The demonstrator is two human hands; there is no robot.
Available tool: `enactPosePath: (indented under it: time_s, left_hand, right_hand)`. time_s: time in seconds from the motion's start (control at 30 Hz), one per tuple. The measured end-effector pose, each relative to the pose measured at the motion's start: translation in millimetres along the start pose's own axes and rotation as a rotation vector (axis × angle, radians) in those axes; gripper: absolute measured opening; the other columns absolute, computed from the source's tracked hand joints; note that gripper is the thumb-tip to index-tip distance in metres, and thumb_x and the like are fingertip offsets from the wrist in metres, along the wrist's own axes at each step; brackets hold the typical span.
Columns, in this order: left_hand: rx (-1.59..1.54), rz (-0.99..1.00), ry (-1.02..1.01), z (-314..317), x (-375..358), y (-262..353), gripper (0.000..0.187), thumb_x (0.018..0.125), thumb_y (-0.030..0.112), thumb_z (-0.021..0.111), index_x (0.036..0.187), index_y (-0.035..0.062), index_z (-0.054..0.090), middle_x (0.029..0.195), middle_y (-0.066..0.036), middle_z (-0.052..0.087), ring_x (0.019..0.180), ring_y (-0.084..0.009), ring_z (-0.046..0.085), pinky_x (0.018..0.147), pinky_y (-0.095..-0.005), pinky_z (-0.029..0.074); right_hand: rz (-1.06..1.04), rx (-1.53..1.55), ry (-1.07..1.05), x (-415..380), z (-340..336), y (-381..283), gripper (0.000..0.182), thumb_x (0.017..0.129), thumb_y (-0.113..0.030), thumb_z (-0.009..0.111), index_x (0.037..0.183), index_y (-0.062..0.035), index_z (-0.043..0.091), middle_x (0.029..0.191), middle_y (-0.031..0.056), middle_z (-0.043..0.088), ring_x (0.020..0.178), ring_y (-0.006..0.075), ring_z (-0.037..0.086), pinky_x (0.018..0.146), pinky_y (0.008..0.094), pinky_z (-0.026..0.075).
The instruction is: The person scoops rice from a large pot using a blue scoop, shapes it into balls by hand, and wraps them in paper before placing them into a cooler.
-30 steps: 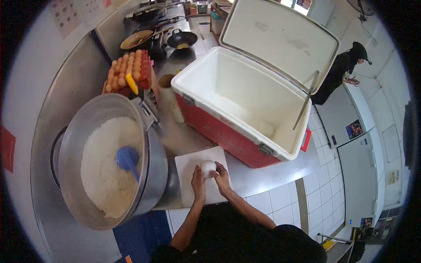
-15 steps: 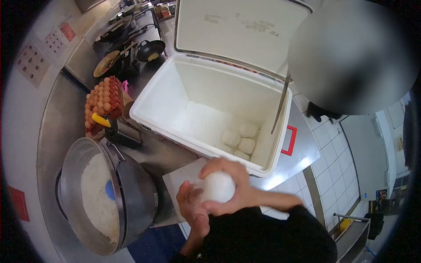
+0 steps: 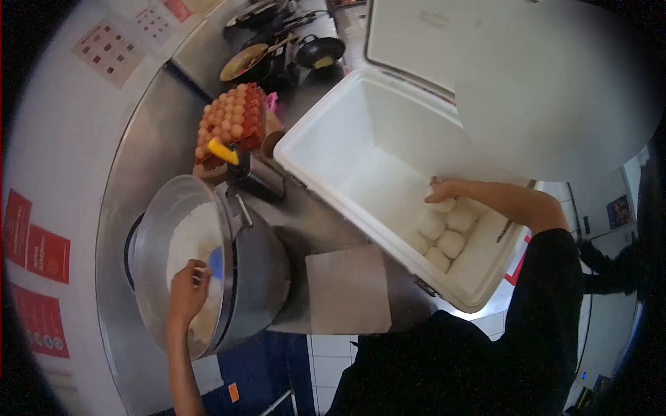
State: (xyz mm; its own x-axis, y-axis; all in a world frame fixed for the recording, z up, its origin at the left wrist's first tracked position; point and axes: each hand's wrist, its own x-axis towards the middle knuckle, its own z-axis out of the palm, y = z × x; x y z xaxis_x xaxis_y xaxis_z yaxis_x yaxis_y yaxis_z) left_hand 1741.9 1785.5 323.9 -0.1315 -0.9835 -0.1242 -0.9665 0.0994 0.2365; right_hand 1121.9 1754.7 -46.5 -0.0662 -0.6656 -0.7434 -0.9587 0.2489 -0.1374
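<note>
My left hand (image 3: 190, 288) reaches into a large metal pot (image 3: 277, 277) of white rice (image 3: 191, 236). Its bent fingers are closed at the edge of a round blue thing (image 3: 217, 263), perhaps a scoop or bowl, partly hidden by the pot's rim. Deep in an open white cooler box (image 3: 347, 187), my right hand (image 3: 445, 188) grips a white rice ball (image 3: 441, 204), apparently wrapped in clear film. Right beside it, several similar white balls (image 3: 451, 244) lie clustered on the cooler floor.
A pale square board or sheet (image 3: 348, 291) lies on the steel counter (image 3: 316, 229) between pot and cooler. Behind the pot are a dark container with a yellow handle (image 3: 223, 152) and stacked egg trays (image 3: 232, 118). Woks (image 3: 320, 52) stand farther back. The cooler's lid (image 3: 409, 41) is raised.
My hands have parted. The right carried the white ball from in front of my body into the cooler, while the left moved to the blue thing in the pot. The view has shifted.
</note>
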Motion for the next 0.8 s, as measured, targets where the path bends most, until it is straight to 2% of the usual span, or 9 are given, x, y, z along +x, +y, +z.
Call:
enactPosePath:
  time_s: [0.1, 0.2, 0.23, 0.27, 0.37, 0.4, 0.47, 0.73, 0.8]
  left_hand:
    - [0.16, -0.03, -0.236, 29.5, 16.8, -42.0, 0.047, 0.083, 0.031, 0.07, 0.113, -0.0024, 0.055, 0.087, -0.024, 0.066, 0.084, -0.0375, 0.066, 0.077, -0.0427, 0.051]
    - [0.374, 0.126, -0.256, 71.5, 45.0, -97.2, 0.063, 0.077, 0.04, 0.073, 0.118, -0.0042, 0.052, 0.109, -0.029, 0.061, 0.1, -0.042, 0.061, 0.086, -0.0459, 0.049]
    - [0.272, 0.149, -0.188, 65.7, 43.6, -88.9, 0.066, 0.074, 0.041, 0.074, 0.118, -0.0041, 0.053, 0.108, -0.029, 0.062, 0.1, -0.0414, 0.061, 0.086, -0.0448, 0.05]
    - [0.26, 0.245, -0.183, 73.1, 51.6, -97.6, 0.072, 0.072, 0.042, 0.075, 0.122, -0.0041, 0.051, 0.107, -0.028, 0.063, 0.1, -0.0407, 0.062, 0.086, -0.0446, 0.05]
    - [0.376, 0.091, -0.297, 63.0, 50.4, -66.5, 0.079, 0.074, 0.026, 0.072, 0.134, -0.0078, 0.034, 0.095, -0.026, 0.066, 0.09, -0.0406, 0.064, 0.077, -0.0458, 0.053]
    - [0.369, 0.074, -0.317, 61.7, 47.2, -57.2, 0.076, 0.075, 0.02, 0.07, 0.134, -0.0088, 0.032, 0.092, -0.026, 0.066, 0.088, -0.0407, 0.065, 0.075, -0.0462, 0.053]
    - [0.323, 0.067, -0.255, 67.8, 48.9, -49.5, 0.073, 0.075, 0.015, 0.067, 0.134, -0.009, 0.031, 0.089, -0.026, 0.066, 0.087, -0.0406, 0.065, 0.074, -0.0469, 0.052]
    - [0.025, 0.349, -0.072, 36.2, 99.2, -131.8, 0.055, 0.08, 0.014, 0.068, 0.128, 0.0034, 0.044, 0.085, -0.025, 0.065, 0.082, -0.0431, 0.064, 0.071, -0.0509, 0.051]
    - [-0.1, 0.464, 0.173, 24.2, 116.0, -141.7, 0.035, 0.087, 0.012, 0.058, 0.121, 0.0069, 0.054, 0.083, -0.024, 0.066, 0.08, -0.043, 0.065, 0.071, -0.0521, 0.05]
  right_hand:
    - [0.049, 0.255, -0.143, -72.8, -22.4, -30.7, 0.113, 0.08, -0.065, 0.056, 0.15, 0.0026, -0.003, 0.153, 0.0253, 0.022, 0.136, 0.0378, 0.033, 0.108, 0.0412, 0.036]
    - [-0.031, 0.101, -0.177, 6.4, 23.9, 24.6, 0.109, 0.087, -0.067, 0.047, 0.148, 0.0015, -0.012, 0.158, 0.0197, -0.002, 0.139, 0.0369, 0.027, 0.1, 0.0465, 0.044]
    - [-0.061, 0.35, -0.257, -63.1, -10.7, -18.7, 0.107, 0.086, -0.071, 0.046, 0.15, 0.0002, -0.001, 0.158, 0.0201, -0.003, 0.142, 0.0373, 0.019, 0.117, 0.0476, 0.019]
    - [-0.231, 0.04, -0.275, 30.1, 25.5, 55.7, 0.104, 0.089, -0.068, 0.043, 0.149, 0.0028, -0.005, 0.157, 0.0198, -0.015, 0.143, 0.037, 0.016, 0.113, 0.0446, 0.03]
    - [0.024, -0.535, -0.195, -41.0, -17.3, -16.4, 0.118, 0.074, -0.074, 0.058, 0.153, -0.0071, 0.002, 0.153, 0.031, 0.012, 0.141, 0.0457, 0.02, 0.116, 0.0484, 0.022]
    - [0.01, -0.366, -0.089, -31.9, -13.0, -13.3, 0.122, 0.066, -0.07, 0.071, 0.153, -0.0112, 0.009, 0.154, 0.0271, 0.017, 0.141, 0.0447, 0.022, 0.115, 0.0512, 0.024]
    - [-0.193, -0.547, 0.074, -34.0, -7.3, -30.4, 0.1, 0.075, -0.055, 0.07, 0.149, -0.0079, 0.023, 0.151, 0.0222, 0.028, 0.135, 0.0394, 0.034, 0.111, 0.0504, 0.031]
    - [0.097, 0.194, 0.057, -60.0, 23.6, -46.4, 0.055, 0.088, -0.028, 0.06, 0.135, -0.0045, 0.045, 0.133, 0.0173, 0.05, 0.117, 0.0295, 0.052, 0.098, 0.0439, 0.042]
    - [0.007, 0.481, 0.152, -79.1, 8.5, -61.5, 0.045, 0.092, -0.022, 0.057, 0.132, -0.0036, 0.051, 0.129, 0.0161, 0.055, 0.113, 0.0271, 0.056, 0.095, 0.0423, 0.045]
